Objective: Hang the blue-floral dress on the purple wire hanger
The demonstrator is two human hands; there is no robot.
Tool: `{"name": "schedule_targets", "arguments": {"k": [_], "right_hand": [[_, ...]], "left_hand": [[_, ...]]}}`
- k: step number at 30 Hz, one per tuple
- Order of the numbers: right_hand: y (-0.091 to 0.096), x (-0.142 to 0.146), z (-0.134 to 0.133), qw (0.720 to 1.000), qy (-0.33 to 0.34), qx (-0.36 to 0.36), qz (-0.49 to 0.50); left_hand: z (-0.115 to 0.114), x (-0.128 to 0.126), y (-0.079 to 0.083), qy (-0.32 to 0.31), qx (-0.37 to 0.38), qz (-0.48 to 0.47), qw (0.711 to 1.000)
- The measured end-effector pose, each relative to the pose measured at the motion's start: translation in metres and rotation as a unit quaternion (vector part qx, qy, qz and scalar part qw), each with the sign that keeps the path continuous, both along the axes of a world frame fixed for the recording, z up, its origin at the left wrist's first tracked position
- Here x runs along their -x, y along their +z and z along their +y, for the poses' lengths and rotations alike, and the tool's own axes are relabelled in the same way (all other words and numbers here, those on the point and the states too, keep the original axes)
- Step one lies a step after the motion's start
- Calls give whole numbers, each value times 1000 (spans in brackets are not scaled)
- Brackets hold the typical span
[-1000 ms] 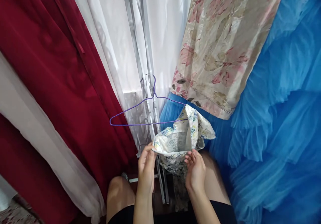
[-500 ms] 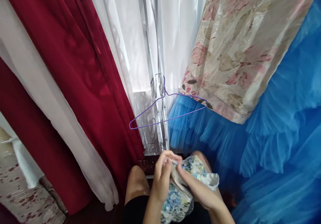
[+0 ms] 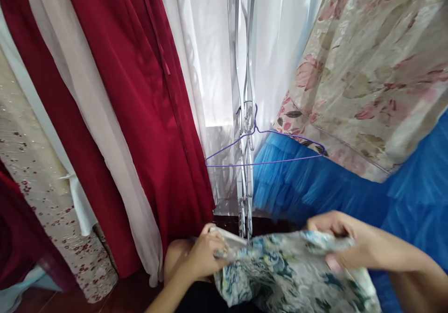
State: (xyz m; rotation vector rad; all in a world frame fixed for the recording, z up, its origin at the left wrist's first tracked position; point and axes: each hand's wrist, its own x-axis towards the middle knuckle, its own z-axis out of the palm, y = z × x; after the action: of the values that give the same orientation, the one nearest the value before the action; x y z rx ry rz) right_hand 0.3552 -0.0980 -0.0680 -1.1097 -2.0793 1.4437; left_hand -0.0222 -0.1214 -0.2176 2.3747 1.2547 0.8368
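A blue-and-white floral garment [image 3: 290, 271] is stretched out low in view above my lap. My left hand [image 3: 205, 257] is closed on its left edge, and my right hand [image 3: 339, 243] is closed on its right edge, pulling the cloth wide between them. Just above and behind the garment, an empty purple wire hanger [image 3: 262, 149] hangs from a shiny metal stand [image 3: 245, 117].
Dark red fabric [image 3: 140, 117] and a pale strip of cloth [image 3: 98, 131] hang at the left. White sheer curtains [image 3: 210, 46] are behind the stand. A pink floral cloth [image 3: 367, 70] lies over ruffled blue tulle [image 3: 350, 187] at the right. A speckled beige fabric [image 3: 31, 163] hangs far left.
My hands have moved apart and spread the bunched floral garment wide. The view has shifted left, so the hanger and stand now sit further right.
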Motion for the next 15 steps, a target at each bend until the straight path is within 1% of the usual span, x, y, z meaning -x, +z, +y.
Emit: {"name": "schedule_targets", "arguments": {"k": [2, 3, 5, 7, 8, 9, 10, 12, 13, 15], "right_hand": [[11, 9, 26, 999, -16, -46, -20], [14, 15, 41, 996, -30, -77, -22], [15, 26, 71, 981, -85, -173, -17], [13, 35, 100, 946, -144, -290, -14], [11, 38, 114, 926, -170, -338, -15], [10, 41, 126, 909, -190, -371, -21], [9, 43, 137, 898, -205, -387, -32], [5, 49, 151, 892, -224, -385, -72], [3, 52, 154, 892, -227, -378, -98], [-2, 59, 152, 891, -219, -372, -140]], "left_hand": [[28, 29, 22, 15, -12, 14, 1000], [43, 40, 33, 34, -21, 10, 999], [76, 55, 55, 78, -44, -17, 996], [104, 63, 81, 106, -60, -68, 990], [115, 65, 95, 112, -67, -98, 987], [124, 65, 109, 114, -72, -127, 983], [131, 64, 123, 112, -75, -152, 979], [138, 58, 148, 104, -87, -173, 976], [140, 53, 159, 98, -99, -167, 976], [140, 39, 174, 84, -133, -131, 979]]}}
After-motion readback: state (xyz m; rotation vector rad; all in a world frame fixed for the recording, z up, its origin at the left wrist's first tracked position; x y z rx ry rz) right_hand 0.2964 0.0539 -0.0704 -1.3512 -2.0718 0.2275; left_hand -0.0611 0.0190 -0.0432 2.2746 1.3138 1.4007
